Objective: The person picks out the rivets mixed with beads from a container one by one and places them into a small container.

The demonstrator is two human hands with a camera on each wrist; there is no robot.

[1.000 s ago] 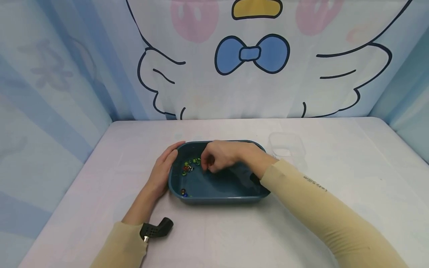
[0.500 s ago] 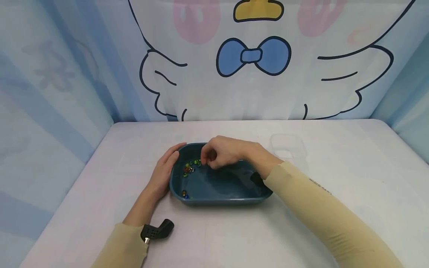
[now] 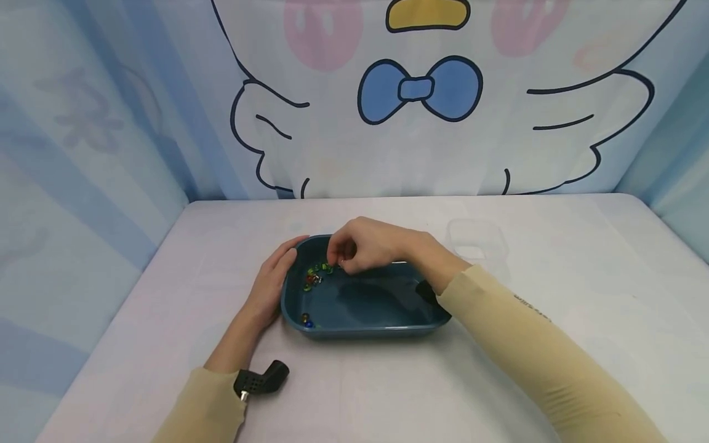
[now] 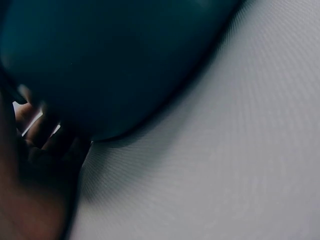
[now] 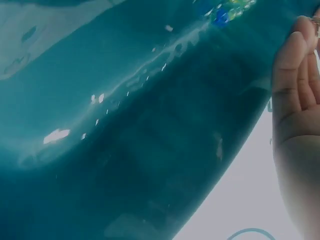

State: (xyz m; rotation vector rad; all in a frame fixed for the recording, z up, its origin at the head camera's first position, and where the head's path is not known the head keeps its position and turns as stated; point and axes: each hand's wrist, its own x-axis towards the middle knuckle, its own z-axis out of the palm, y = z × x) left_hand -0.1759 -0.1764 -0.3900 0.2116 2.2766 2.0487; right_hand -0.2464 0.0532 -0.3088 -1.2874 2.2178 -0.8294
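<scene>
A dark teal tray (image 3: 365, 332) with raised walls sits on the table; several small shiny glass marbles (image 3: 312, 280) lie inside near its left end. My left hand (image 3: 268, 280) holds the tray's left side, thumb by the rim and fingers along the outer wall; the left wrist view shows those fingers (image 4: 42, 130) darkly. Over the back part of the tray, my right hand (image 3: 371, 246) pinches a small glassy marble (image 5: 317, 27) between thumb and fingertips, mostly hidden by them. In the right wrist view, blue and green-yellow marbles (image 5: 222, 16) lie at the tray's top edge.
A clear plastic container (image 3: 476, 240) stands behind the tray to the right. Two marbles (image 3: 307, 321) lie apart in the tray's near left corner. The white-covered table (image 3: 581, 258) meets a printed curtain (image 3: 421, 160) at the back.
My right hand has risen from low in the tray towards its back edge, fingertips now higher and pinching. The left hand stays on the tray's left side.
</scene>
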